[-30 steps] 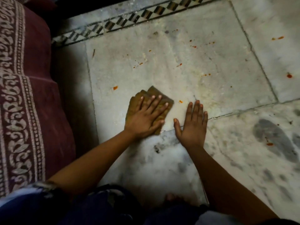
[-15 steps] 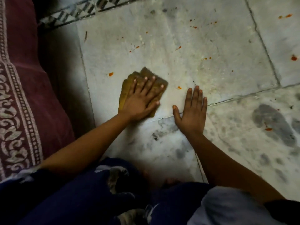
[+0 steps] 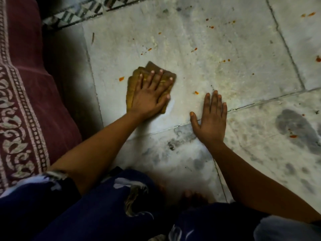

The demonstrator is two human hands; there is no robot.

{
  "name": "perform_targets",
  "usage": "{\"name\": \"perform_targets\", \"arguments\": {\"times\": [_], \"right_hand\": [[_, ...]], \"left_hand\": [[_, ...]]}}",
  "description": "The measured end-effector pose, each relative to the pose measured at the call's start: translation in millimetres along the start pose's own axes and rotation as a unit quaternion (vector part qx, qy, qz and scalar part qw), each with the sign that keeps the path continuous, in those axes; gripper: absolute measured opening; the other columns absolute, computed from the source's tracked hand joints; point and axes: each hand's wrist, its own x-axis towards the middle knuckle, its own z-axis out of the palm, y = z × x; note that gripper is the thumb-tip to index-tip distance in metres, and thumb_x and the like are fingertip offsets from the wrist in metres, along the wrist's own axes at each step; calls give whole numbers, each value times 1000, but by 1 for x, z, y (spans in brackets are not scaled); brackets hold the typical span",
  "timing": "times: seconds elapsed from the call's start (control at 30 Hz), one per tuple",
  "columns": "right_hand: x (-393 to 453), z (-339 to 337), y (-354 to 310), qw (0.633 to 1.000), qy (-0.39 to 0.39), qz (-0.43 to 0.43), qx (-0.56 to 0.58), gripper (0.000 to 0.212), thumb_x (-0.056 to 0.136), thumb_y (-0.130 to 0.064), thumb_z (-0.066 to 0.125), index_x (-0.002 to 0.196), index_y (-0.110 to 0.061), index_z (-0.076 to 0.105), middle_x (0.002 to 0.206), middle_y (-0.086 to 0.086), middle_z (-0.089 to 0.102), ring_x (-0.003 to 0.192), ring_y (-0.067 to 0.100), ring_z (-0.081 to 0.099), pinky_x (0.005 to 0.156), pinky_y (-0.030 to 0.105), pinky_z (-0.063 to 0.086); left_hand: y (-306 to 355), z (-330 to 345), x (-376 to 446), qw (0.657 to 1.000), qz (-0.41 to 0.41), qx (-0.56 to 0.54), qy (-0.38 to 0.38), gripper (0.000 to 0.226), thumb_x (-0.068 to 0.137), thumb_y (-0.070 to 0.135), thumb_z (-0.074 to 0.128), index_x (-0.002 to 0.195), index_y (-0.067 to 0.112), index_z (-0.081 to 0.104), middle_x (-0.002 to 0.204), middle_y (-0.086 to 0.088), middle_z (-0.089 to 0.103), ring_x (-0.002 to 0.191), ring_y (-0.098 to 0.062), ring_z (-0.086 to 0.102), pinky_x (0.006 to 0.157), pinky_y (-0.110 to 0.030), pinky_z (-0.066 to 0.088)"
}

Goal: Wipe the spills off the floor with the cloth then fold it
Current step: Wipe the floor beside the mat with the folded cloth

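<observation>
A folded brown cloth [image 3: 134, 78] lies on the pale marble floor [image 3: 217, 75]. My left hand [image 3: 151, 96] presses flat on it with fingers spread and straight. My right hand [image 3: 211, 119] rests flat on the floor to the cloth's right, apart from it, fingers straight. Orange-red spill spots dot the floor: one [image 3: 121, 78] just left of the cloth, one [image 3: 196, 92] between the cloth and my right hand, others scattered farther away [image 3: 225, 60] and at the far right [image 3: 318, 59].
A maroon patterned rug [image 3: 22, 105] covers the left side. A black-and-white tiled border [image 3: 83, 13] runs along the top left. Dark smudges [image 3: 293, 126] mark the floor at the right. My knees in dark blue printed fabric [image 3: 104, 206] fill the bottom.
My left hand has slid the cloth to the left, widening the gap to my right hand. The right hand has stayed planted on the floor.
</observation>
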Motion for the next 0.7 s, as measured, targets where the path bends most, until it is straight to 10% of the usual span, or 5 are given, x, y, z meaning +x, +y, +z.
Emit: {"name": "perform_targets", "arguments": {"times": [0.2,0.47,0.7], "right_hand": [[0,0,0,1000,-3,-5,-3,75,91,-51,32,149,-5,15,156,18,9,145,30,8,118,44,6],[13,-9,-28,994,-6,-109,-9,73,92,-51,24,149,-7,11,156,18,9,145,29,6,116,41,-4],[28,8,-68,981,-69,-180,-8,70,93,-48,26,149,-10,11,157,14,6,146,26,3,118,40,-2]], "left_hand": [[-14,11,-81,993,115,26,-1,56,92,50,26,145,31,24,155,-8,21,143,-27,13,115,-49,4],[-81,-4,-25,982,-183,-43,14,59,90,51,22,147,37,14,158,-7,7,145,-29,3,114,-47,-7],[-46,1,-40,1000,-29,-11,-1,58,92,51,19,147,36,9,158,-5,6,145,-26,0,114,-45,-10]]}}
